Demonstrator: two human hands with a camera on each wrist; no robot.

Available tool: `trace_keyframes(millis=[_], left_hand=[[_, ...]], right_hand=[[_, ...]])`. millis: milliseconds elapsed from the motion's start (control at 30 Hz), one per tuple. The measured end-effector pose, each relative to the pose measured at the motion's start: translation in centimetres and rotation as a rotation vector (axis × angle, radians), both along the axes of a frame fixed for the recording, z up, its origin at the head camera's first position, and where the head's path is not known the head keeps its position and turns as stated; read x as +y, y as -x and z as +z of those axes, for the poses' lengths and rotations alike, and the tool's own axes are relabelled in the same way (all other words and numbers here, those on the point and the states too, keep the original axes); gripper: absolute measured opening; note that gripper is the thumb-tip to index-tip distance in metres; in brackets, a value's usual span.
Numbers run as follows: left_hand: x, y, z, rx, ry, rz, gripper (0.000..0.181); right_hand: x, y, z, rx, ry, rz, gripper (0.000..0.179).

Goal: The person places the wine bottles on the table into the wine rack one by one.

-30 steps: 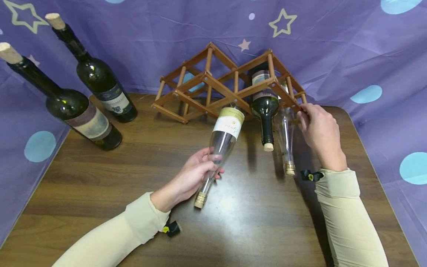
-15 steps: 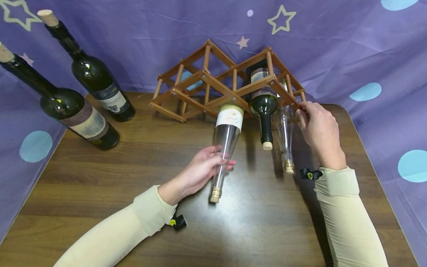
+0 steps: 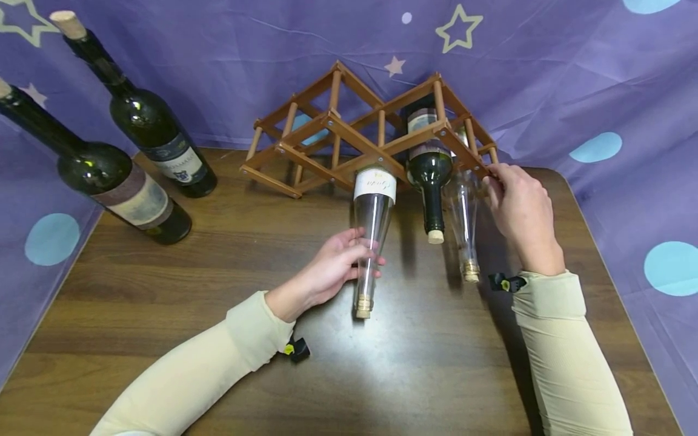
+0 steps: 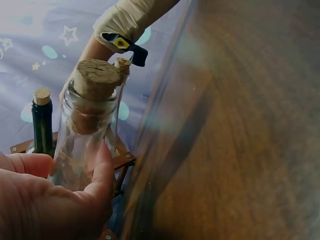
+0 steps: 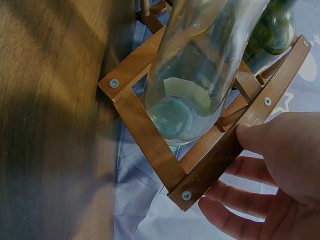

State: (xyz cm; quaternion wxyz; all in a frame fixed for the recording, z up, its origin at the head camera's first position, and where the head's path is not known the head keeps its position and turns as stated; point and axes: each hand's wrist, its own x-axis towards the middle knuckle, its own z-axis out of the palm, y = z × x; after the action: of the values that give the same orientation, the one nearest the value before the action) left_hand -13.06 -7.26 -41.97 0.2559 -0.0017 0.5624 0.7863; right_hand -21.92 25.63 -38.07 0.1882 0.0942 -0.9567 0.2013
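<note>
My left hand (image 3: 340, 263) grips a clear glass bottle (image 3: 374, 212) by its narrowing part, thumb on top. The bottle's corked neck points toward me, and its white-labelled base end reaches in under the front bars of the wooden wine rack (image 3: 354, 138). With thumb and fingers my right hand (image 3: 522, 212) pinches the rack's right end, as the right wrist view shows at the wooden slat (image 5: 225, 155). Between the hands, a dark green bottle (image 3: 433, 175) and a second clear bottle (image 3: 465, 224) lie in the rack, corks toward me.
Two dark wine bottles, one with a blue label (image 3: 180, 160) and one with a pale label (image 3: 143, 200), stand upright at the left of the wooden table (image 3: 163, 290). A purple curtain (image 3: 229, 66) hangs right behind the rack.
My left hand has moved right and forward, swinging the clear bottle's neck to the right and sliding its base farther under the rack's front bars. My right hand keeps its hold.
</note>
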Motion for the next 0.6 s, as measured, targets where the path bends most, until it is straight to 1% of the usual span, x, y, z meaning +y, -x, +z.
trace_keyframes(millis=[200, 400, 600], left_hand=[[0.1, 0.8, 0.3, 0.007, -0.001, -0.002, 0.066], [0.1, 1.7, 0.7, 0.014, -0.015, 0.022, 0.053], [0.3, 2.4, 0.6, 0.011, -0.033, 0.039, 0.046]], right_hand=[[0.0, 0.1, 0.0, 0.002, 0.0, 0.001, 0.029], [-0.1, 0.0, 0.0, 0.002, 0.001, -0.003, 0.028], [-0.1, 0.0, -0.1, -0.002, -0.001, -0.004, 0.029]])
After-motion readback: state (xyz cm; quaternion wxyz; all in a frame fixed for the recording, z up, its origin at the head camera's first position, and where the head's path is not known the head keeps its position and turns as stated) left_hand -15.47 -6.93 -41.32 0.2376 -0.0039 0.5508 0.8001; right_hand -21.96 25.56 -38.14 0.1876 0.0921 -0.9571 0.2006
